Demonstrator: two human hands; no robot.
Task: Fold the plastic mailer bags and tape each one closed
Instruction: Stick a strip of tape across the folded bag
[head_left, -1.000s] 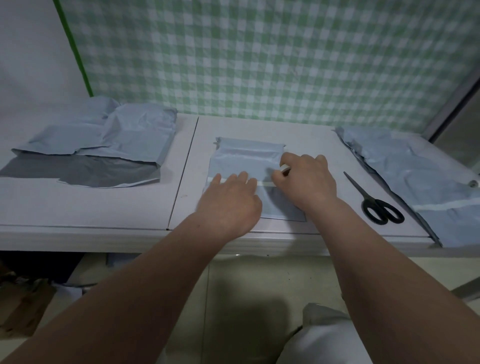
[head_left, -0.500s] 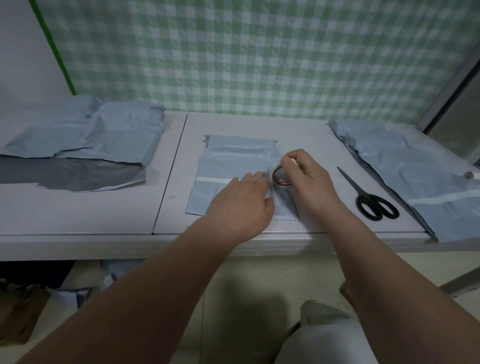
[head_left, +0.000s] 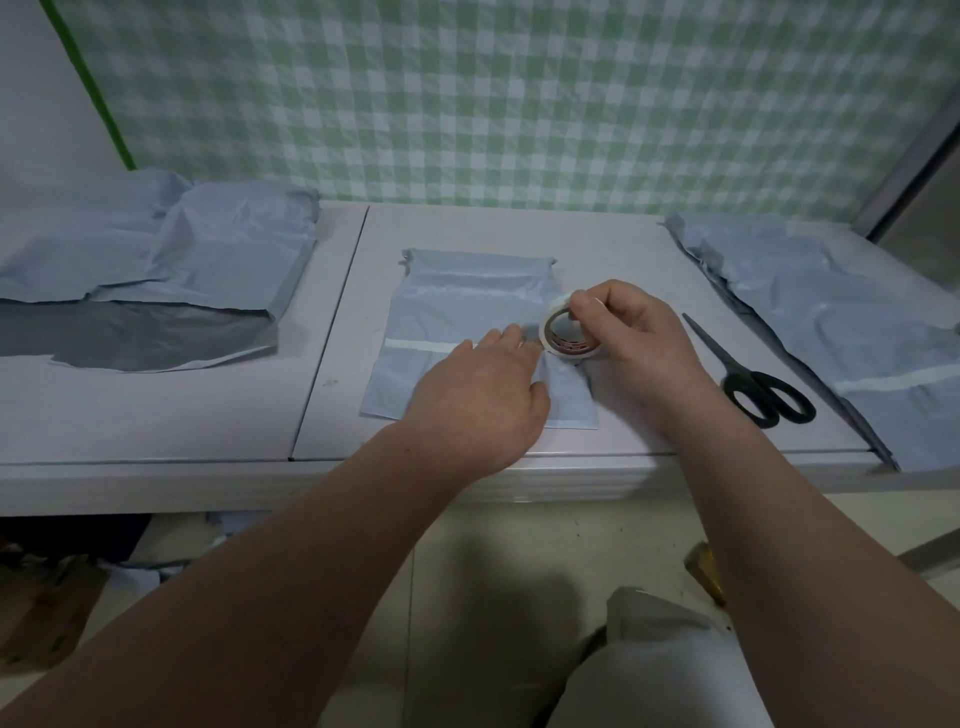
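A folded grey-blue mailer bag (head_left: 457, 312) lies flat in the middle of the white table (head_left: 332, 415), with a pale strip running across it. My left hand (head_left: 483, 400) lies on the bag's lower right part, fingers straight, pressing it down. My right hand (head_left: 628, 338) pinches a white roll of tape (head_left: 563, 335) just above the bag's right edge; the roll stands on its rim, tilted toward me. The tape's free end is hidden between my hands.
Black scissors (head_left: 753, 384) lie to the right of my right hand. A pile of mailer bags (head_left: 831, 312) covers the table's right end. More folded bags (head_left: 171, 260) and a dark grey sheet (head_left: 130, 338) lie at the left. A checked green cloth hangs behind.
My right hand has lifted the tape roll off the bag and turned it on edge. My left hand slid right along the pale strip toward the roll.
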